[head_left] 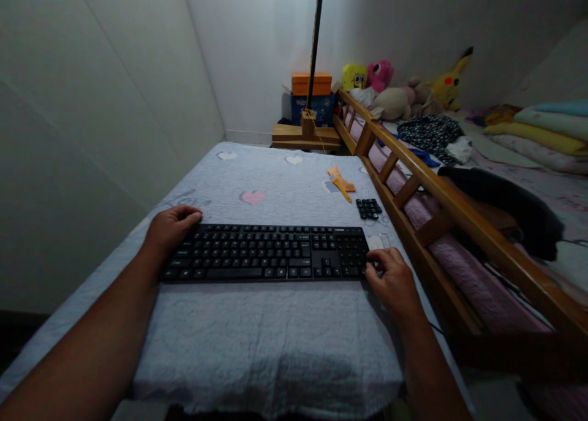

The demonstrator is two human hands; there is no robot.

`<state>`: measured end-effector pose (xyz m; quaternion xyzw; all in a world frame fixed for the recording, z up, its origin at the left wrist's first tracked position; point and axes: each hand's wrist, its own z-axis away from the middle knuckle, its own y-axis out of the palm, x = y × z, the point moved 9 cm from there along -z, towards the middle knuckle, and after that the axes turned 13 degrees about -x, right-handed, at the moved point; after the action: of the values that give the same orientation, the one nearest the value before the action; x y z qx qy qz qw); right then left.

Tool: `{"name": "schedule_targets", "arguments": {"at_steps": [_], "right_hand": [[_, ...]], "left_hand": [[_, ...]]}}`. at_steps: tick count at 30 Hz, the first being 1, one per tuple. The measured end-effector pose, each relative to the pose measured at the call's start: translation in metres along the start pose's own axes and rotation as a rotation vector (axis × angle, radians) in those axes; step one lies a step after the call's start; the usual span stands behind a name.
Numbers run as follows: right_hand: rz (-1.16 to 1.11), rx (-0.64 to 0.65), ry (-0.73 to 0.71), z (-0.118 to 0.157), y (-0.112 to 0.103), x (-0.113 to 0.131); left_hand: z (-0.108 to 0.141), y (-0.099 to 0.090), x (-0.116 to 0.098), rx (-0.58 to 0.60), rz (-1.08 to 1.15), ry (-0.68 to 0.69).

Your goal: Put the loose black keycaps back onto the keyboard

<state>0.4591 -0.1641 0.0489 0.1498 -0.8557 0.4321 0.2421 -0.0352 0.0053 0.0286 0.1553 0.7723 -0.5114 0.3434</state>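
Note:
A black keyboard (pixel 257 252) lies flat across the quilted cloth. Its number pad area (pixel 353 255) on the right looks dark, without the pale key markings seen elsewhere. My left hand (pixel 172 225) is curled round the back left corner of the keyboard. At the right edge, my right hand (pixel 390 277) has its thumb and index finger bent against the keyboard's side; whether a small part is between the fingertips cannot be made out. Beyond the right hand sits a small group of loose black keycaps (pixel 369 209). A yellow-handled brush (pixel 340 188) rests on an orange cloth (pixel 344 179) farther back.
The light quilted cloth (pixel 275 323) with heart patterns covers the table. A wooden bed rail (pixel 427 191) runs close along the right side, with plush toys (pixel 390 99) and folded bedding (pixel 546 130) behind it. An orange box (pixel 311 84) and a black pole (pixel 315 47) stand at the back.

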Motion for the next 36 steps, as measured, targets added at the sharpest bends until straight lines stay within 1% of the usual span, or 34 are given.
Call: {"name": "schedule_targets", "arguments": {"at_steps": [5,10,21,25,30,36], "right_hand": [[-0.011,0.028,0.016,0.001,0.002,-0.002],[-0.02,0.06,0.049,0.001,0.003,-0.003],[-0.056,0.044,0.095,-0.001,0.001,-0.005],[-0.065,0.061,0.097,0.0,0.003,-0.006],[-0.073,0.091,0.144,0.001,0.004,-0.01],[-0.091,0.085,0.167,0.001,0.002,-0.012]], "left_hand": [[0.0,0.0,0.0,-0.001,0.003,0.008],[0.0,0.0,0.0,0.003,0.0,-0.021],[0.0,0.001,0.001,-0.004,-0.006,0.007],[-0.001,0.0,0.0,-0.005,-0.009,0.014],[-0.003,0.002,0.002,-0.002,-0.018,0.024],[-0.002,0.002,0.003,0.005,-0.013,0.024]]}}
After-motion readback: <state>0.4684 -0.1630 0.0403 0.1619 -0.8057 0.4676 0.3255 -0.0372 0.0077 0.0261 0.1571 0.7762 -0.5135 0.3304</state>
